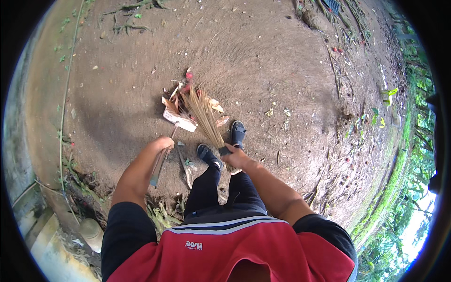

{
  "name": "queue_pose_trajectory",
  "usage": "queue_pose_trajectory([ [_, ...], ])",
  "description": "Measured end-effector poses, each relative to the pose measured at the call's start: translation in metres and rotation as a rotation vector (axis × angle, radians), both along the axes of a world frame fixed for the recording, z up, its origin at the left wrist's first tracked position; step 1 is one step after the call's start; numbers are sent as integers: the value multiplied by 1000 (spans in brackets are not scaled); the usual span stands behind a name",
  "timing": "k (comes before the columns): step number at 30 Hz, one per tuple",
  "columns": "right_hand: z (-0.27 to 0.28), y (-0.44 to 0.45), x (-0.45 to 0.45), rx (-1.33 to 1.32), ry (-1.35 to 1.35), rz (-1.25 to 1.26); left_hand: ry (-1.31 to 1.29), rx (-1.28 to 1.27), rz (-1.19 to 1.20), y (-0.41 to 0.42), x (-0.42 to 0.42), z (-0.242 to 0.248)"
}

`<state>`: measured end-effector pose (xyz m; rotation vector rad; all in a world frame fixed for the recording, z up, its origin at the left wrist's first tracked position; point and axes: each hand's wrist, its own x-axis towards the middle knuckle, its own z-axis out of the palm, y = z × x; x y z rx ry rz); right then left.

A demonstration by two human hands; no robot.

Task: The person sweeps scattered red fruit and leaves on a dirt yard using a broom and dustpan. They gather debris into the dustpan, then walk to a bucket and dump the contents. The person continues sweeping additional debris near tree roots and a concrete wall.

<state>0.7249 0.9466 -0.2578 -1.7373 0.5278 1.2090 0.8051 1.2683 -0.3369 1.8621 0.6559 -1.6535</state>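
My left hand (163,143) is closed around the long handle (161,165) of a pale pink dustpan (180,121). The pan rests on the dirt ahead of my feet and bears writing. In my right hand (236,157) is a stick broom (204,116), gripped at its dark binding. Its bristles spread over a heap of dry brown leaves (171,103) at the pan's far edge, with a red thing (189,75) beyond. How much of the heap lies inside the pan is hidden by the bristles. One dry leaf (222,121) lies right of the broom.
Bare dirt ground (267,70) surrounds my sandaled feet (238,132). Exposed roots (135,10) rise at the top left, with more roots (347,17) at the top right. A cord (67,91) runs down the left side. A cylindrical container (91,231) stands lower left; green plants line the right.
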Motion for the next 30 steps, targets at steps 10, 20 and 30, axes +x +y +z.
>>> queue_pose_trajectory([
  [10, 66, -31, -56, -138, -52, 118, -2, -314, 219, -21, -68, 38],
  [20, 142, -97, -98, -184, -58, -9, 216, -258, 332, -125, -56, 139],
  [30, 206, -253, -150, -331, -255, -88, 43, -279, 228, -304, -54, 205],
])
